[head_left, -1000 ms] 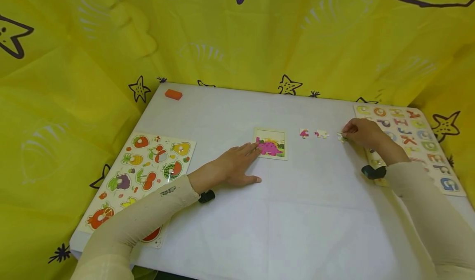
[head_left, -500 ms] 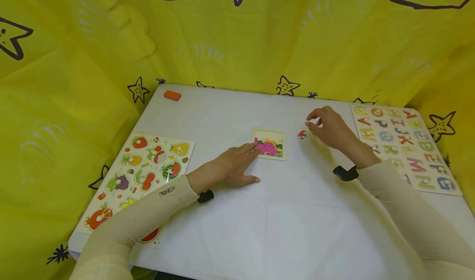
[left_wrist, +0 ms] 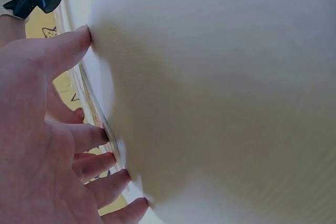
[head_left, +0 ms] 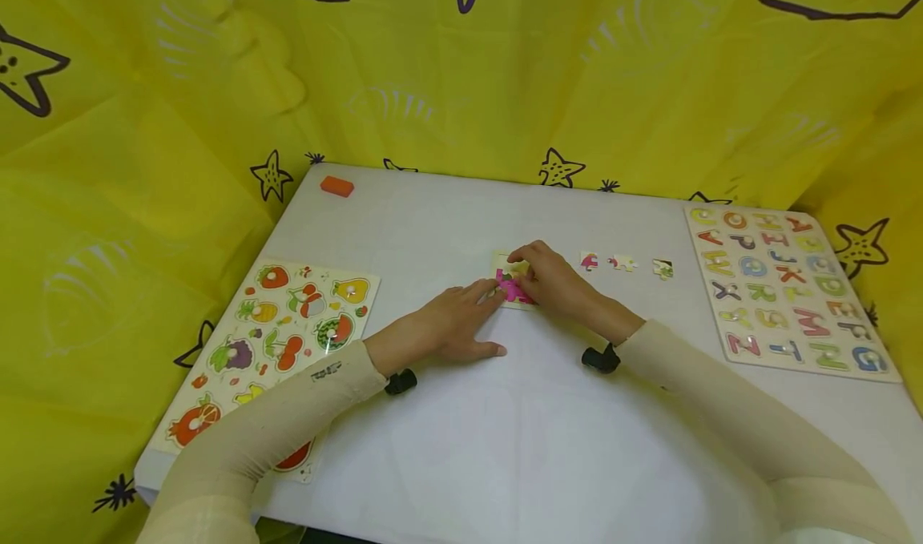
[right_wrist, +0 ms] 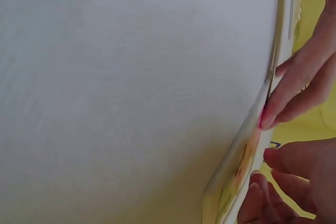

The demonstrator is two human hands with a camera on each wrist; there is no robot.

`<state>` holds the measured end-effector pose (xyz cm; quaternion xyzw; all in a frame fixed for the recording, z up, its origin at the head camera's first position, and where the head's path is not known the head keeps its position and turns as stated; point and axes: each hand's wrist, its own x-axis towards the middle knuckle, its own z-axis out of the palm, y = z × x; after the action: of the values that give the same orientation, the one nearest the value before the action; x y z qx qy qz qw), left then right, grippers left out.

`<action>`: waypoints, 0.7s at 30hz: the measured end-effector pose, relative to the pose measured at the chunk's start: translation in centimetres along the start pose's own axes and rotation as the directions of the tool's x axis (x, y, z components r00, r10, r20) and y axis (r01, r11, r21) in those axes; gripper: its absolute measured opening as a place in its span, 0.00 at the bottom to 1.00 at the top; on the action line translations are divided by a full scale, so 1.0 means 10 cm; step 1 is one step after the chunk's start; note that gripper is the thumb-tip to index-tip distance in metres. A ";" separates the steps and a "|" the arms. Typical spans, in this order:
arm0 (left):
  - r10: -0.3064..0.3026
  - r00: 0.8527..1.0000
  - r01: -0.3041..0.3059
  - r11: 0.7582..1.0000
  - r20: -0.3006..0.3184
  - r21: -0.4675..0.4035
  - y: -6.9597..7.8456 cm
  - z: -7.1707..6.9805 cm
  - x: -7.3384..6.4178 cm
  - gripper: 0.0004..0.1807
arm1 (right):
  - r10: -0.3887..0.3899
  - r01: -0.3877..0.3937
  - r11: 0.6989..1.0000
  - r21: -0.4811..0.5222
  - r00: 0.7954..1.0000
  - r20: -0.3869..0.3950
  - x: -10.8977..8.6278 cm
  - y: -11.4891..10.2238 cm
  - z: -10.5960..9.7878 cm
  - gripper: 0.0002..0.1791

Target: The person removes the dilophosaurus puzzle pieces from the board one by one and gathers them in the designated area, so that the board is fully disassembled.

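Note:
A small square jigsaw board (head_left: 499, 257) with a pink dinosaur picture (head_left: 510, 288) lies at the table's middle. My left hand (head_left: 461, 320) rests beside it, fingers straight and fingertips on its left edge, thumb spread on the table. Over the board's right part, my right hand (head_left: 558, 284) reaches in with bent fingers, covering much of the picture. In the right wrist view its fingertips (right_wrist: 270, 156) are right at the board's surface, with no loose piece showing between them. To the right lie three loose jigsaw pieces: a pink one (head_left: 589, 261), a pale one (head_left: 622, 263) and a green one (head_left: 662, 268).
A fruit peg puzzle (head_left: 288, 320) lies at the left, partly under the left sleeve (head_left: 303, 408). An alphabet peg puzzle (head_left: 789, 288) is at the right. An orange block (head_left: 336, 186) sits at the far left corner. Yellow patterned cloth (head_left: 461, 79) encloses the table.
My right hand has left the green jigsaw piece at the right and travelled left, past the loose pieces, to the dinosaur board. My left hand has stayed on the board's edge.

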<state>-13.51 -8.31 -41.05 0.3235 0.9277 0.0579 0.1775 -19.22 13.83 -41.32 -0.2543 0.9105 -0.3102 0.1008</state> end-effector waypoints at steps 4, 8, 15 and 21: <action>0.008 1.000 -0.008 1.000 -0.009 0.004 0.00 0.00 -0.01 0.52 | -0.027 0.027 1.000 -0.014 1.000 0.003 0.02 0.00 0.06 0.20; 0.011 1.000 -0.011 1.000 -0.012 0.008 0.00 0.00 -0.01 0.53 | -0.040 0.040 0.999 -0.022 0.999 0.011 0.01 0.00 0.08 0.19; 0.004 1.000 -0.004 1.000 -0.017 -0.004 -0.01 0.00 0.00 0.53 | -0.042 0.044 0.998 -0.053 0.999 0.030 0.02 -0.03 0.07 0.18; 0.000 1.000 0.000 1.000 -0.007 -0.015 0.00 0.01 0.00 0.53 | -0.068 0.071 0.995 -0.073 0.996 0.052 0.04 -0.02 0.06 0.18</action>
<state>-13.50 -8.27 -41.12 0.3218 0.9278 0.0657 0.1766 -19.26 13.17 -41.65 -0.2970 0.9093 -0.2728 0.1029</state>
